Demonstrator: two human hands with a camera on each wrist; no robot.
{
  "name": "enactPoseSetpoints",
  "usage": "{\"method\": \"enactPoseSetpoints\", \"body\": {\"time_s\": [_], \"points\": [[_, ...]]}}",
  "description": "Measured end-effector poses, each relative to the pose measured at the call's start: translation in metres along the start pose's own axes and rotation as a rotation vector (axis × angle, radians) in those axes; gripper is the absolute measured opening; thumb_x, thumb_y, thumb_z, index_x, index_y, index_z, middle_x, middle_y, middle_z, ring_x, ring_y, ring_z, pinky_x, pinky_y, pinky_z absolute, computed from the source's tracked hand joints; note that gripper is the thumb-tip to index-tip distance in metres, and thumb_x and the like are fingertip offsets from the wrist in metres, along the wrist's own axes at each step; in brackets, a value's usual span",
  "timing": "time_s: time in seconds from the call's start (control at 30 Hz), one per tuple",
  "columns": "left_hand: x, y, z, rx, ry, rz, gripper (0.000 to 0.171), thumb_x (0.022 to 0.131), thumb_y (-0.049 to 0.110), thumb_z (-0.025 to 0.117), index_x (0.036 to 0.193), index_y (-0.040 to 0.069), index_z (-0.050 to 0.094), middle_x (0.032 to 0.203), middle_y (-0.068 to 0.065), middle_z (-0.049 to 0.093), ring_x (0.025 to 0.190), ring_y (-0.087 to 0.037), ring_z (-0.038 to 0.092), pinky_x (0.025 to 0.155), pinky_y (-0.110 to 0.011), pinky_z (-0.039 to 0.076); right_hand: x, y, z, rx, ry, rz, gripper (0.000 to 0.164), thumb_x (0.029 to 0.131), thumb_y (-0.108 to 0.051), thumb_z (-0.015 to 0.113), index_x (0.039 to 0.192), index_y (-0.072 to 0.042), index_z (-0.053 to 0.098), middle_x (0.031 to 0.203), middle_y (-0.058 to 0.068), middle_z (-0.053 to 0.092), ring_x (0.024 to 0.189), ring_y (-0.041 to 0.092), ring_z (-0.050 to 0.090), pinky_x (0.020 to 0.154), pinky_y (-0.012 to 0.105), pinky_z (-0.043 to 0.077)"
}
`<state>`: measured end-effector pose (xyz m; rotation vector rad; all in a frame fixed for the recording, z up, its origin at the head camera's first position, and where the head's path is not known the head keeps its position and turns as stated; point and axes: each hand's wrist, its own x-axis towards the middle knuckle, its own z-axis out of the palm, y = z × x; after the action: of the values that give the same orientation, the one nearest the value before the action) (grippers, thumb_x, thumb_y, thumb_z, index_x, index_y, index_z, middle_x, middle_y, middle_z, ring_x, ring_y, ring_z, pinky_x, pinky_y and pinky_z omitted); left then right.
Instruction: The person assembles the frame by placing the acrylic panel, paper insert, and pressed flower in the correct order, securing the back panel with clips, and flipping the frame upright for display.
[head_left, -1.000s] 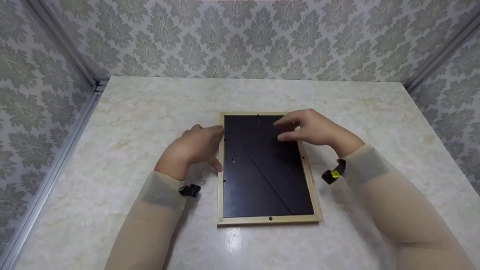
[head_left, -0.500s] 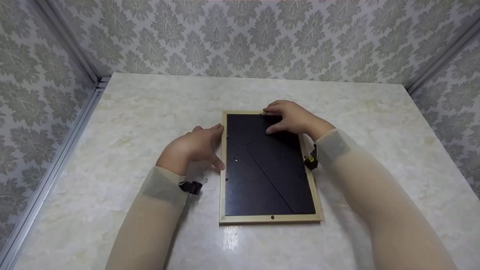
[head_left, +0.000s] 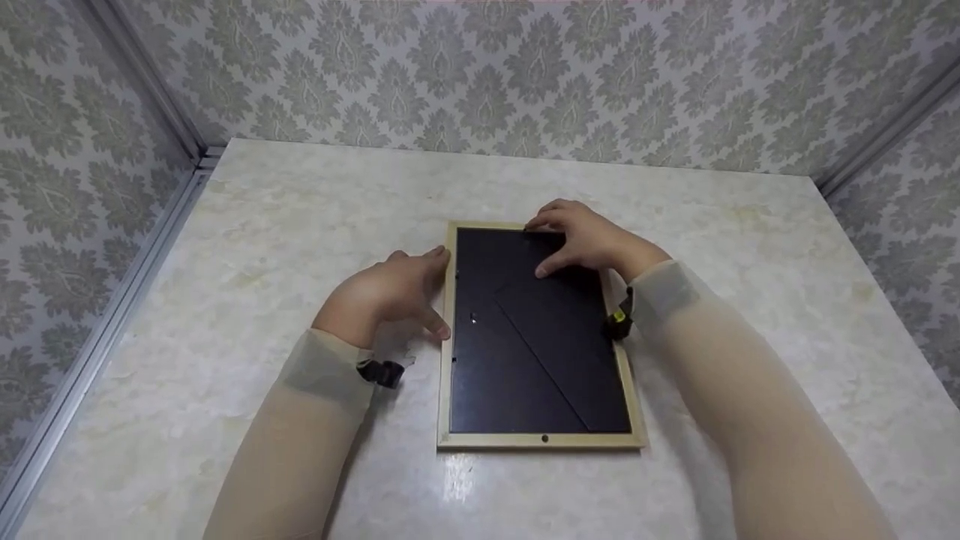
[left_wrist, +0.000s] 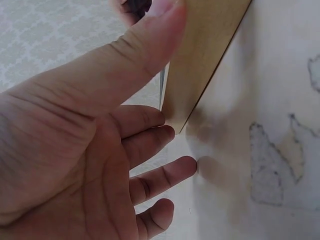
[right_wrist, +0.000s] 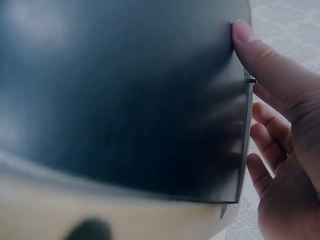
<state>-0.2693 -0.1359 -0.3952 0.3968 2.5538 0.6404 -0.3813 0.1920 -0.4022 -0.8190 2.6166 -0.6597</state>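
A picture frame (head_left: 491, 441) with a pale wooden border lies back up on the table, its black backboard (head_left: 517, 390) crossed by a slanting stand line. Against its left border rests my left hand (head_left: 386, 292), thumb and fingers apart. In the left wrist view the fingers (left_wrist: 165, 175) stretch along the frame's side. My right hand (head_left: 589, 236) grips the far edge, fingers bent over the border. The right wrist view has its thumb (right_wrist: 260, 55) on the backboard, right by a small metal tab (right_wrist: 251, 80); the index fingertip is hidden behind the thumb.
The marble-patterned table (head_left: 300, 202) extends around the frame. Patterned wall panels (head_left: 480, 75) stand behind and on both sides, with a metal rail (head_left: 142, 277) along the left. Black wrist cameras (head_left: 382, 373) sit on both wrists.
My right hand has moved left from the frame's upper right to the middle of its far edge, and stayed there for the last half second. My left hand keeps its place.
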Motion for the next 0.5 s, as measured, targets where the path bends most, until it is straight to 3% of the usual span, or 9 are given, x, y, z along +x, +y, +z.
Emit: {"method": "enactPoseSetpoints", "body": {"time_s": [0.2,0.4,0.5], "points": [[0.0032,0.0006,-0.0005,-0.008,-0.01,0.002,0.133,0.082,0.036,0.105,0.183,0.028,0.018,0.192,0.003,0.014,0.177,-0.046,0.011,0.139,-0.073,0.029,0.0022,0.0034,-0.0015,0.043,-0.012,0.019,0.076,0.087,-0.03,0.101,0.154,-0.013,0.067,0.164,0.014,0.055,0.151,0.041,0.05,0.131,0.062,0.042],[0.003,0.0013,0.0,0.013,-0.009,-0.014,0.133,0.082,0.038,0.105,0.183,0.028,0.018,0.192,0.001,0.016,0.177,-0.044,0.015,0.138,-0.072,0.032,0.0045,0.0012,-0.0012,0.145,-0.007,0.071,0.052,0.102,-0.031,0.087,0.148,-0.013,0.07,0.159,0.014,0.058,0.144,0.037,0.055,0.129,0.061,0.042],[0.0024,0.0027,-0.0004,0.02,-0.004,-0.021,0.133,0.082,0.038,0.105,0.183,0.029,0.019,0.192,-0.002,0.019,0.176,-0.043,0.021,0.136,-0.071,0.037,0.0069,-0.0002,-0.0012,0.155,0.014,0.092,0.048,0.101,-0.027,0.089,0.144,-0.013,0.072,0.155,0.013,0.06,0.139,0.036,0.057,0.126,0.06,0.044]]}}
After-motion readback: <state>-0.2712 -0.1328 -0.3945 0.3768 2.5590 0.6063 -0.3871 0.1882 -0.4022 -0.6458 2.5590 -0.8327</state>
